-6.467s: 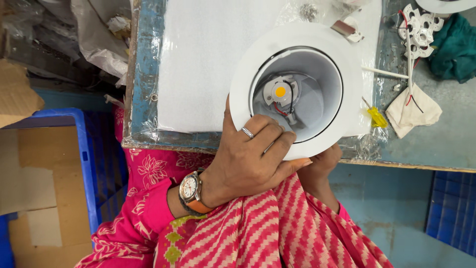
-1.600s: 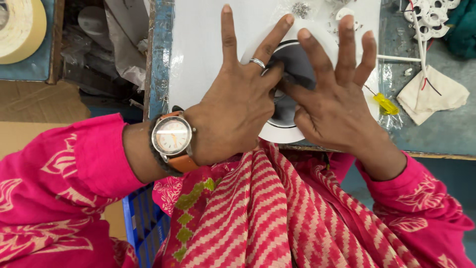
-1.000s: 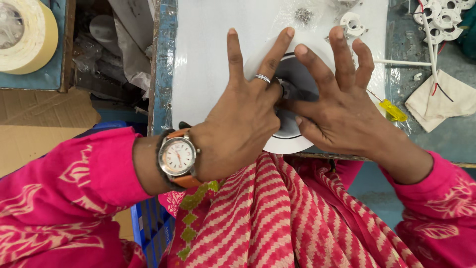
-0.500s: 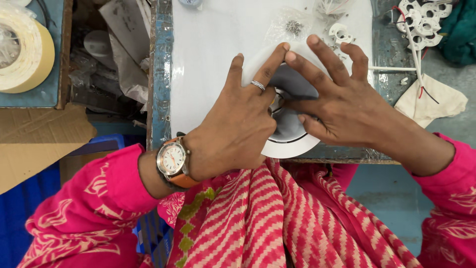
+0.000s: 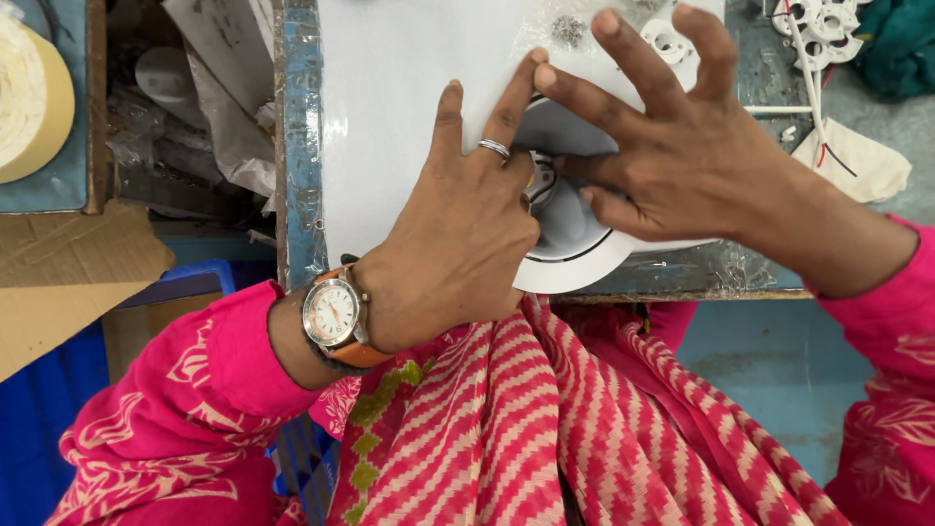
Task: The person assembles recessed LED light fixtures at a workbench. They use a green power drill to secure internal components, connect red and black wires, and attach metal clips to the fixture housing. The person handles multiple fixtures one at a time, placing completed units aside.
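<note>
Head view: white round lamp housing (image 5: 575, 263) at the near edge of the bench (image 5: 297, 146). Left hand (image 5: 458, 244) and right hand (image 5: 682, 146) press on it, fingers spread, thumbs inside; neither grip closes around it.

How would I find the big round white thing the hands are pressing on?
Look at the white sheet on the worktable. At its near edge, under the left hand and right hand, sits the round white lamp housing. It alone is bowl-shaped and large; the white rings nearby are tiny.
</note>
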